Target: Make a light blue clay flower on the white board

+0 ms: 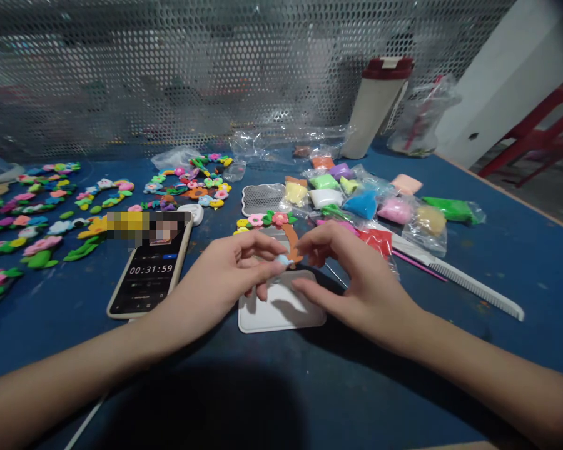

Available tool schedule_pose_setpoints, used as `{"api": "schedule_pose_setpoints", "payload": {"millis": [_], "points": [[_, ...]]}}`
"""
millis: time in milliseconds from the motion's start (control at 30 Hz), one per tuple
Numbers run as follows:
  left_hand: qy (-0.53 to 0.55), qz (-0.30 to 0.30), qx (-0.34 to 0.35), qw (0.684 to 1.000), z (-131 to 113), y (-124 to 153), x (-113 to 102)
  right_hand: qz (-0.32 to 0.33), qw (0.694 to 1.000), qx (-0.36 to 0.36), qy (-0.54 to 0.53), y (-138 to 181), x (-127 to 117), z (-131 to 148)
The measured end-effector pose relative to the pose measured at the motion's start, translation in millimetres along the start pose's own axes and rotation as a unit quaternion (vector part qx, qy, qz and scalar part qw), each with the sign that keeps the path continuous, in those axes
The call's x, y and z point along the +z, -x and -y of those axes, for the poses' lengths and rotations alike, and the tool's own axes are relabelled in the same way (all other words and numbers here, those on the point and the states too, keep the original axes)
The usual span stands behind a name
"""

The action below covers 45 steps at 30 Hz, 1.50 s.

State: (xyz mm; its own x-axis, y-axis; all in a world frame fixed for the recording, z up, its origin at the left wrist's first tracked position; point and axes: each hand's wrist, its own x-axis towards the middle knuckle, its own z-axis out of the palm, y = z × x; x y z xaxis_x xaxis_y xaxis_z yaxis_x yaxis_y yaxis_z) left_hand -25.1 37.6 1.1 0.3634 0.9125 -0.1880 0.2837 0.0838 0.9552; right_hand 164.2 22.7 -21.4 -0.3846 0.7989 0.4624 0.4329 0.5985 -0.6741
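Over the blue counter (520,250), the right hand (361,275) has its grip spread, with nothing seen inside. The left hand (223,265), near the white tray (263,320), pinches a tiny pale blue bit (282,259). It looks soft, so hold it gently.

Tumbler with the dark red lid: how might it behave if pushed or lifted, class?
Pushed high, the tumbler could tip, being tall and narrow. Its smooth, straight sides suggest it would stay stiff when gripped. Opaque walls hide any contents, so weight is uncertain.
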Motion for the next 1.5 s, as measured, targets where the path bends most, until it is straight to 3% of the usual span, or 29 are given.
{"api": "schedule_pose_setpoints", "payload": {"millis": [200, 400, 667, 867, 1000, 1200, 1500], "points": [[-0.020, -0.001, 0.044, 0.999, -1, 11, 10, 0.014, 0.996, -0.062, 0.065, 3, 5, -1], [-0.128, -0.031, 0.077, 0.988, 0, 14, 11, 0.020, 0.993, -0.096, 0.068, 4, 5, -1], [-0.121, -0.034, 0.087, 0.988, -4, 15, 13, 0.042, 0.994, -0.102, 0.024, 4, 4, -1], [-0.017, -0.034, 0.036, 0.999, -8, 13, 9, 0.049, 0.996, -0.042, -0.066, 1, 1, -2], [-0.021, -0.079, 0.059, 0.995, -5, 6, 0, 0.036, 0.987, 0.040, -0.149, 0, 0, -3], [-0.007, -0.068, 0.066, 0.996, 4, -1, -6, 0.030, 0.961, 0.123, -0.244, 1, 0, -6], [0.001, -0.008, 0.013, 1.000, -2, 3, 1, 0.005, 0.966, 0.150, -0.213, -3, -1, -2]]}}
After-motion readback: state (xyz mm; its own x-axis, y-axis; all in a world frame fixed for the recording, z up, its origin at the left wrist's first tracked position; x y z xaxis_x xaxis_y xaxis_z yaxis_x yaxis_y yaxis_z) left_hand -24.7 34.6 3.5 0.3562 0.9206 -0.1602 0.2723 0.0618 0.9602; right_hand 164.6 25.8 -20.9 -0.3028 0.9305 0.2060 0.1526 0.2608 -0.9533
